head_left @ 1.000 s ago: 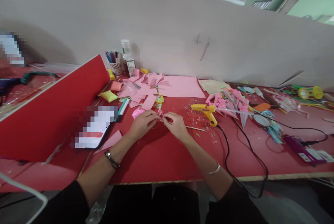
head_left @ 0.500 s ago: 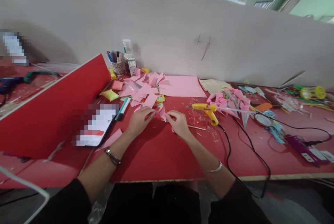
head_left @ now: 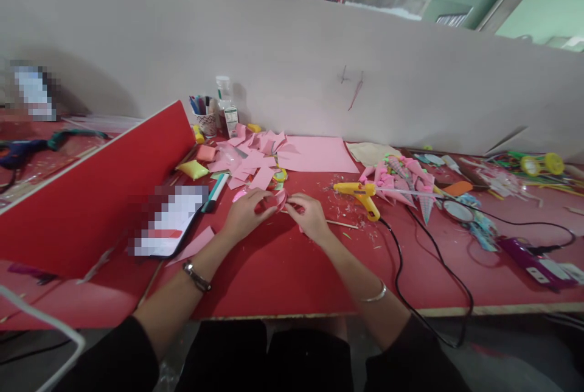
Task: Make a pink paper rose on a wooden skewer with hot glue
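My left hand point(head_left: 247, 213) and my right hand point(head_left: 309, 214) meet over the red table point(head_left: 283, 276), both pinching a small pink paper piece point(head_left: 280, 198) that curls between the fingertips. A thin wooden stick point(head_left: 342, 223) lies just right of my right hand. Behind my hands sits a heap of cut pink paper pieces point(head_left: 250, 157) and a full pink sheet point(head_left: 316, 154).
A yellow glue gun point(head_left: 360, 193) with a black cord point(head_left: 406, 270) lies to the right, beside several pink paper cones point(head_left: 401, 176). A phone point(head_left: 166, 221) and a red divider board point(head_left: 91, 191) are at the left. A pen cup point(head_left: 206, 118) and bottle point(head_left: 224, 106) stand by the wall.
The pink piece between my fingers has been bent from a flat point into a curl. My hands stay in almost the same spot.
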Demonstrator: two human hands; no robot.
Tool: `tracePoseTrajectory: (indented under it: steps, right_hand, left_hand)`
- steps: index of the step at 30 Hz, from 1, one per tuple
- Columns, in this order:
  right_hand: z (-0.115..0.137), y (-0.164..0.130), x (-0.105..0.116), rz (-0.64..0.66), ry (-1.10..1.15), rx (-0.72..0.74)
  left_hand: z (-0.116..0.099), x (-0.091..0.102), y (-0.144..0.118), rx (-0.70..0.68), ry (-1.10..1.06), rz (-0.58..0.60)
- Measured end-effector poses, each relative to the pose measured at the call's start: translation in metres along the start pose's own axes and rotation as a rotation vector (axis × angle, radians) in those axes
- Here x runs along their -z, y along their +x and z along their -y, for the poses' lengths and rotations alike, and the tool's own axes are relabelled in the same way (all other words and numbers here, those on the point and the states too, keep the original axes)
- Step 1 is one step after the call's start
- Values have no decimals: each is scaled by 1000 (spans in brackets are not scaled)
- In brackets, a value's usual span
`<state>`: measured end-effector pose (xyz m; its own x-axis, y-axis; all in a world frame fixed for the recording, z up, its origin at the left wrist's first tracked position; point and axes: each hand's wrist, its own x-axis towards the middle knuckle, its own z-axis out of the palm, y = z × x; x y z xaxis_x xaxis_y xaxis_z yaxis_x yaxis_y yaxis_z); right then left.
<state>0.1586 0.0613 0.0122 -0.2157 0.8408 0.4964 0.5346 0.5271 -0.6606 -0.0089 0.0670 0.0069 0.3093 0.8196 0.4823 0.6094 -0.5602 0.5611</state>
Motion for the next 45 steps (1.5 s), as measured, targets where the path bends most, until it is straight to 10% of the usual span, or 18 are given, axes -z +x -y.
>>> tracePoseTrajectory:
  steps: [16, 27, 45]
  right_hand:
    - [4, -1, 0, 126, -14, 163]
    - [10, -3, -1, 32, 26, 71]
    - [16, -4, 3, -92, 21, 205]
  left_hand:
    - [-8, -6, -4, -60, -93, 70]
    - [-4, 0, -4, 165, -187, -244]
    - [-1, -2, -1, -48, -194, -261]
